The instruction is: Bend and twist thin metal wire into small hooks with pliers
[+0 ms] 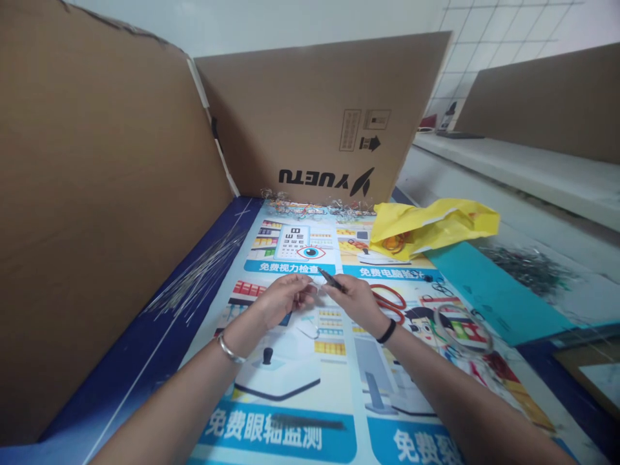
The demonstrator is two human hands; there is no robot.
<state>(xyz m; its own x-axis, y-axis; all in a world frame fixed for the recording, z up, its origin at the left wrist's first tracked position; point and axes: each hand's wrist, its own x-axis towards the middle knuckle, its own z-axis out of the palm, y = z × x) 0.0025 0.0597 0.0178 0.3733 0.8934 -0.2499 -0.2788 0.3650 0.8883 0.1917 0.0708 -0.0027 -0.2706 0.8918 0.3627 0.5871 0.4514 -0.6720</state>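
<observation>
My left hand (289,298) is closed, its fingertips pinching a thin silvery wire (314,283). Pliers (331,279) with dark, pointed jaws are in my right hand (356,302), the tips angled up and left beside the wire. The two hands nearly meet over the printed sheet. A curved thin wire (310,330) shows just below my left fingers; whether it joins the pinched wire I cannot tell. Red loops (391,300) lie behind my right hand, and the hand hides whether they are the pliers' handles.
Long straight wires (198,274) lie at left; tangled bits of wire (310,208) lie along the back. A yellow bag (440,223), a clear ring-shaped coil (462,330) and a heap of short wires (526,270) are at right. Cardboard panels (310,116) stand behind and at left.
</observation>
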